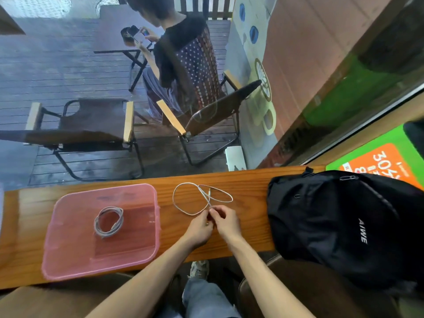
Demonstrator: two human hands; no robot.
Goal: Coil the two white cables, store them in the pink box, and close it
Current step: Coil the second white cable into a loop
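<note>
1. Pink box sits open on the wooden tabletop, one coiled cable inside.
2. Second white cable lies looped just right of it.
3. Left hand and right hand pinch this cable's near end.
4. Black backpack rests far right.

We see a wooden worktop running along a window. A black backpack lies on its right end, lettered "AIWE". Beyond the glass we see a dark plank deck with two folding chairs that have pale wooden armrests. A person in a black top sits in a patterned chair at a small dark table, holding a phone. At the far right we see a green and orange sign.
</note>
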